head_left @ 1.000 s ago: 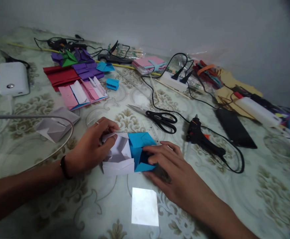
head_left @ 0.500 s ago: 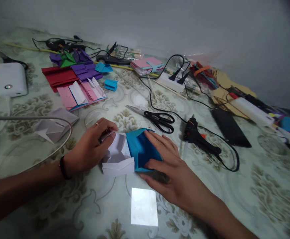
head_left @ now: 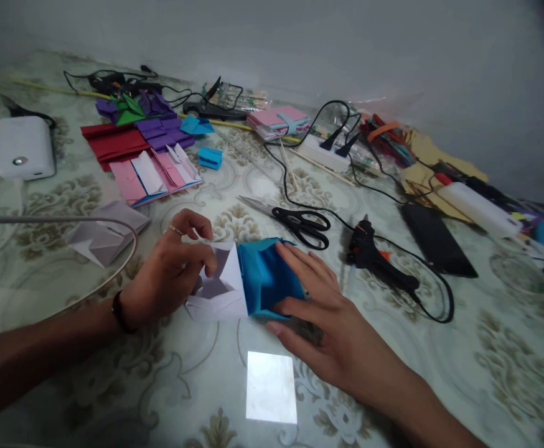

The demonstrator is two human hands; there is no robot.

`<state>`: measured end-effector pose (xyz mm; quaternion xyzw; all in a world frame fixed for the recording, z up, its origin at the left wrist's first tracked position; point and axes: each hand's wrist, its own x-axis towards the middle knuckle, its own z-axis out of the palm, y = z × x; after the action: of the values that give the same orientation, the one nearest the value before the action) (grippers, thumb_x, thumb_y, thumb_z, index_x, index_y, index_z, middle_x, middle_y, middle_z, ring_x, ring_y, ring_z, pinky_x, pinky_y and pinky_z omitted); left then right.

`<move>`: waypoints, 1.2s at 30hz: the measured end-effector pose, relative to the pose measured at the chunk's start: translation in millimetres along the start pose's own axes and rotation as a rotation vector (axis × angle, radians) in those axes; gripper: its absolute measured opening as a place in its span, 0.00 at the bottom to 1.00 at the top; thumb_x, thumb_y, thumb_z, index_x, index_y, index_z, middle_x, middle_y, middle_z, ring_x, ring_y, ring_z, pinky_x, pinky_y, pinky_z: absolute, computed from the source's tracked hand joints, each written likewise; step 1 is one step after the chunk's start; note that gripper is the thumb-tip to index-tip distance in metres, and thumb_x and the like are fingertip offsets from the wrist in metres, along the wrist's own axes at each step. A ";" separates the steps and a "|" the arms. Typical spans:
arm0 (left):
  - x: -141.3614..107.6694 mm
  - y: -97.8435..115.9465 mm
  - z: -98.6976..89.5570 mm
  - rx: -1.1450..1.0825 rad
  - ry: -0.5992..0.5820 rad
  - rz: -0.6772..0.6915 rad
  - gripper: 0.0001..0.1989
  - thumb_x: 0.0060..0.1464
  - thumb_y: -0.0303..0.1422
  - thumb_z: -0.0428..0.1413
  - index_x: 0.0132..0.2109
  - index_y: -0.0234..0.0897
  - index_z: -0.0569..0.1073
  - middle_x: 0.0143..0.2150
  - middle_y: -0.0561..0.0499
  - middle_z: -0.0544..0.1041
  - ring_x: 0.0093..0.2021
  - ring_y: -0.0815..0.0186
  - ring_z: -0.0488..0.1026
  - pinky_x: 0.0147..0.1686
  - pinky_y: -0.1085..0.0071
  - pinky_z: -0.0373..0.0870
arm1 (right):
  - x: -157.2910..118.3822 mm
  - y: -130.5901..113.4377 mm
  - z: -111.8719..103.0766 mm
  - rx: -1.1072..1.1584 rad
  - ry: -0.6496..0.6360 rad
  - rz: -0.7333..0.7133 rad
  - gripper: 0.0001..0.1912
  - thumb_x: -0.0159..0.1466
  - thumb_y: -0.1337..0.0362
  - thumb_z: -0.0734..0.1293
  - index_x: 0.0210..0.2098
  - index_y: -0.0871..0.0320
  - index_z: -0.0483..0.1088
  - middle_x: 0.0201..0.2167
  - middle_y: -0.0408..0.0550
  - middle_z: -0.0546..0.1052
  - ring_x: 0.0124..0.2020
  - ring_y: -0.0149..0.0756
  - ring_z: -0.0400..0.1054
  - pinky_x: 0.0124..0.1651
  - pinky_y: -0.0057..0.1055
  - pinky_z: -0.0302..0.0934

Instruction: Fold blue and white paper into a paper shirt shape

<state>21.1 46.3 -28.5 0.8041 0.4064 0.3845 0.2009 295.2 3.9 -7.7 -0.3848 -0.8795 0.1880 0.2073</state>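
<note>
A white folded-paper box (head_left: 220, 306) and a blue folded-paper box (head_left: 265, 277) stand side by side on the table, their walls touching. Whether they are joined I cannot tell. My left hand (head_left: 169, 264) is over the left side of the white box, thumb at its opening, index finger bent and raised apart from the thumb. The hand hides the box's left wall. My right hand (head_left: 321, 311) is closed round the right side of the blue box, with some fingers along the far edge and the thumb by the near side.
Beyond the boxes lie black-handled scissors (head_left: 300, 225); a glue gun (head_left: 365, 249) and a dark phone (head_left: 437, 239) are to the right. A white folded paper (head_left: 106, 230) and a curved cable lie left. Coloured folded papers (head_left: 155, 174), a power strip (head_left: 325, 154) and a white device (head_left: 25, 149) sit farther back.
My left hand has loosened from the white box's left wall; its index finger has lifted and the thumb has come over the opening. The white box's near flap sits differently. My right hand stays on the blue box.
</note>
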 end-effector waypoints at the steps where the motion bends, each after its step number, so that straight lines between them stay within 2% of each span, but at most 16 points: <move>1: 0.0 -0.5 0.0 0.007 -0.008 -0.007 0.19 0.51 0.13 0.48 0.27 0.38 0.75 0.48 0.49 0.67 0.50 0.62 0.69 0.52 0.61 0.68 | -0.1 0.1 0.0 0.000 0.004 0.000 0.08 0.69 0.63 0.69 0.35 0.58 0.79 0.74 0.65 0.58 0.76 0.63 0.48 0.70 0.71 0.46; 7: 2.1 -3.7 -0.8 0.021 -0.129 -0.061 0.19 0.56 0.17 0.49 0.35 0.40 0.81 0.53 0.48 0.71 0.56 0.59 0.69 0.56 0.58 0.68 | -0.2 0.7 -0.2 0.010 -0.002 0.003 0.10 0.70 0.62 0.69 0.34 0.58 0.79 0.74 0.64 0.59 0.76 0.62 0.48 0.71 0.69 0.48; 10: 3.6 -3.1 -4.2 -0.024 -0.208 -0.073 0.14 0.57 0.21 0.52 0.43 0.40 0.79 0.55 0.47 0.70 0.60 0.58 0.69 0.61 0.58 0.68 | -0.7 0.9 0.2 0.015 0.009 -0.001 0.09 0.70 0.63 0.68 0.35 0.58 0.79 0.75 0.62 0.58 0.76 0.61 0.49 0.71 0.68 0.48; 13: 6.2 -0.5 -9.4 -0.052 -0.306 -0.073 0.14 0.57 0.25 0.55 0.50 0.40 0.75 0.59 0.45 0.67 0.64 0.55 0.66 0.66 0.54 0.64 | -1.1 0.9 0.5 0.018 0.008 0.003 0.10 0.71 0.62 0.68 0.35 0.58 0.79 0.75 0.62 0.58 0.76 0.61 0.49 0.71 0.68 0.48; 16: 10.0 1.8 -14.3 -0.046 -0.396 -0.063 0.17 0.56 0.27 0.58 0.53 0.40 0.74 0.61 0.44 0.66 0.65 0.52 0.63 0.68 0.49 0.60 | -1.3 0.7 0.5 0.021 0.000 0.006 0.09 0.71 0.62 0.68 0.35 0.58 0.79 0.75 0.63 0.59 0.76 0.61 0.49 0.71 0.68 0.48; 20: 13.9 2.2 -17.7 -0.056 -0.457 -0.042 0.19 0.56 0.29 0.61 0.55 0.41 0.72 0.61 0.44 0.67 0.66 0.51 0.62 0.69 0.48 0.58 | -1.4 0.3 0.2 0.020 -0.005 0.013 0.09 0.70 0.62 0.68 0.37 0.57 0.80 0.75 0.61 0.58 0.76 0.61 0.48 0.71 0.68 0.48; 26: 13.2 -1.1 -17.2 -0.100 -0.473 -0.068 0.28 0.51 0.44 0.71 0.56 0.43 0.73 0.64 0.42 0.66 0.69 0.47 0.59 0.69 0.45 0.57 | -1.2 -0.4 0.2 0.031 -0.014 0.025 0.08 0.70 0.62 0.69 0.38 0.55 0.80 0.76 0.57 0.56 0.77 0.60 0.47 0.71 0.69 0.49; 30: 13.8 -0.6 -16.4 -0.116 -0.454 -0.080 0.32 0.45 0.46 0.74 0.55 0.43 0.75 0.63 0.42 0.68 0.67 0.47 0.62 0.69 0.46 0.58 | -1.4 -0.2 0.5 0.028 -0.009 0.017 0.07 0.70 0.62 0.69 0.38 0.55 0.80 0.76 0.56 0.55 0.76 0.60 0.47 0.71 0.68 0.49; 32: 14.3 0.7 -16.6 -0.141 -0.424 -0.072 0.28 0.48 0.45 0.73 0.54 0.42 0.76 0.60 0.43 0.71 0.65 0.49 0.65 0.68 0.48 0.60 | -0.9 -0.7 0.3 0.028 -0.010 0.010 0.08 0.70 0.63 0.69 0.38 0.56 0.80 0.76 0.58 0.55 0.76 0.60 0.48 0.71 0.68 0.49; 36: 13.4 2.0 -18.8 -0.233 -0.336 -0.053 0.10 0.64 0.37 0.61 0.50 0.43 0.77 0.54 0.45 0.75 0.60 0.53 0.70 0.63 0.54 0.67 | 1.2 -2.6 -0.8 0.028 0.001 0.028 0.06 0.70 0.64 0.68 0.41 0.56 0.79 0.75 0.59 0.59 0.74 0.58 0.53 0.71 0.62 0.55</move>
<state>12.4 56.2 -9.4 0.8173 0.3409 0.2841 0.3675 293.3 3.3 -5.6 -0.3944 -0.8712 0.2031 0.2103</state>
